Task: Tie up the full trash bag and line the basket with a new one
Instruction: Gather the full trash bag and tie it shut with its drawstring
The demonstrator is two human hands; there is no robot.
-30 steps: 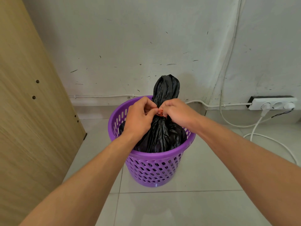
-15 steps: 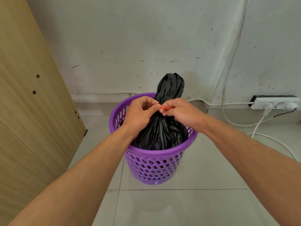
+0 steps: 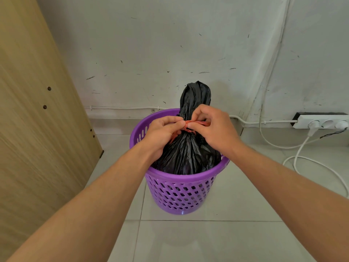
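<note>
**Hands knotting an orange tie round the bag's neck**

Trash bag (image 3: 186,154), black and full, sits inside the purple basket (image 3: 181,191), its gathered neck standing up above the rim and its twisted top rising higher against the wall. An orange tie (image 3: 194,123) circles that neck. The left hand (image 3: 160,136) has its fingers curled, thumb and forefinger pinching 1 end of the tie at the neck's left side, with an orange tail trailing below the thumb. The right hand (image 3: 213,127) is likewise curled and pinches the other end, which is drawn out taut to the right across its fingers. Both forearms reach in from the bottom corners. The basket stands on a pale tiled floor (image 3: 217,241). A wooden panel (image 3: 37,129) leans at the left. A white power strip (image 3: 321,123) with 3 sockets lies by the wall at the right, with a white cable (image 3: 300,159) looping over the floor.
</note>
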